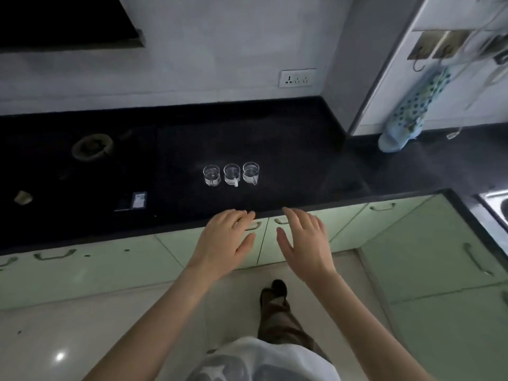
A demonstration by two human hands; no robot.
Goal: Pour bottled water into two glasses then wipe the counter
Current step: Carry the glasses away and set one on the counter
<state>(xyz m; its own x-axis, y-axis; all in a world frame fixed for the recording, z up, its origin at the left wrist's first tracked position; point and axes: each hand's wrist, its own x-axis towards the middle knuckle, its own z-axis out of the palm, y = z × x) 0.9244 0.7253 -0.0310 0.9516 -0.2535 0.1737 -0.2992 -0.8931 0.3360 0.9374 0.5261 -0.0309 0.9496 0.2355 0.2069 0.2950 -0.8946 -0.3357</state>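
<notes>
Three small clear glass cups stand in a row on the black counter (288,149): the left cup (211,175), the middle cup (232,174) and the right cup (250,172), each with some water in it. My left hand (226,240) and my right hand (305,240) hover side by side in front of the counter's front edge, palms down, fingers straight, holding nothing. Both hands are well short of the cups. No bottle is in view.
A gas hob (82,166) with a burner (92,146) fills the counter's left part. A wall socket (297,77) sits behind. A dotted cloth (412,111) hangs at the right, reaching the counter. A sink corner (499,207) shows far right. Green cabinet doors (357,224) lie below.
</notes>
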